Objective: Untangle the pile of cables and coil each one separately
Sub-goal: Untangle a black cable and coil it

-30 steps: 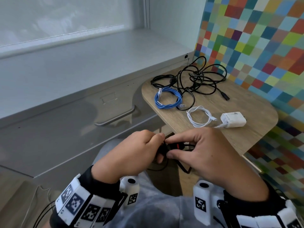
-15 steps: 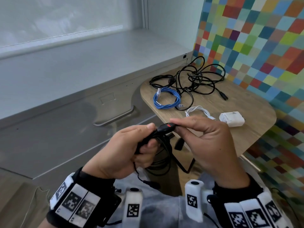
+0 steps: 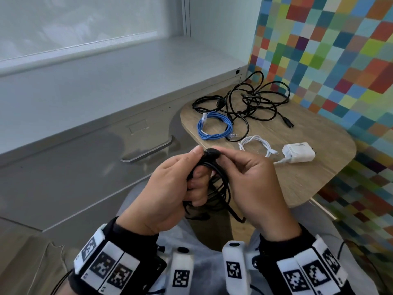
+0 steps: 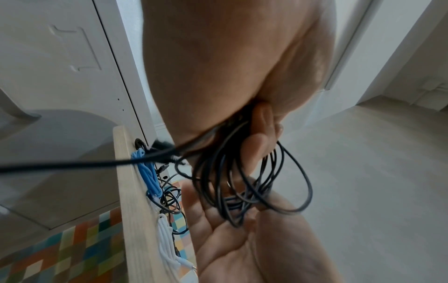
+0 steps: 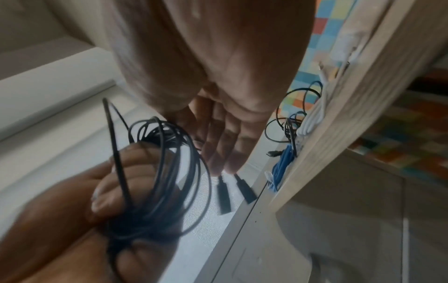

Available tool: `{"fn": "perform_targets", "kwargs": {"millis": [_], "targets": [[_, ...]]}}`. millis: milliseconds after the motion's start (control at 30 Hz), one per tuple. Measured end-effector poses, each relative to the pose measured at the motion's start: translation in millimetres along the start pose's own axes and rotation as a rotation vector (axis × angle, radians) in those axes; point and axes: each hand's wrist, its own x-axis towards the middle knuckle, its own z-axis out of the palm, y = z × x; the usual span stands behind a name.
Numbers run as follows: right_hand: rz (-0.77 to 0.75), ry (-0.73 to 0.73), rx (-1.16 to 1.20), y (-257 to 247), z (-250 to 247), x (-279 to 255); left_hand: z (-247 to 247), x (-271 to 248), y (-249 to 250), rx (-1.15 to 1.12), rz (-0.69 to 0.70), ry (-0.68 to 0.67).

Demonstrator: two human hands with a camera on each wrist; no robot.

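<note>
The left hand (image 3: pixel 168 188) curls its fingers around a thin black cable wound into loose loops (image 5: pixel 169 172), held just in front of the rounded wooden table (image 3: pixel 308 171). The right hand (image 3: pixel 253 182) pinches the cable's top end between thumb and forefinger. On the table lie a coiled blue cable (image 3: pixel 214 127), a white cable with charger (image 3: pixel 297 154) nearer the hands, and a tangled black pile (image 3: pixel 255 101) at the far edge.
</note>
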Motion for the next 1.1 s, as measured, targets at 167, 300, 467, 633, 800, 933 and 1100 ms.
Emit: {"fn": "perform_targets", "kwargs": {"millis": [167,300,467,633,800,933,1100], "targets": [[0.150,-0.229,0.388,3.8,-1.5,-4.4,5.1,1.0,2.2,-0.006,0.026,0.105],[0.125,-0.324,0.203,-1.5,-4.1,-6.2,6.7,2.4,2.4,0.089,0.104,0.169],[0.156,-0.282,0.145,1.3,-2.9,-5.4,5.9,5.2,-2.3,0.234,0.174,0.170],[0.143,-0.117,0.123,0.8,-1.4,-3.6,4.8,6.1,-4.3,0.283,0.227,0.089],[0.171,-0.062,0.283,0.5,3.0,-3.6,1.2,9.0,-4.5,0.445,0.296,0.091],[0.191,-0.057,0.369,-0.8,4.1,-3.6,-4.0,12.9,-4.6,0.659,0.356,0.216],[0.253,-0.077,0.597,-2.8,4.2,-2.8,-5.6,16.3,-7.2,0.699,0.384,0.262]]}}
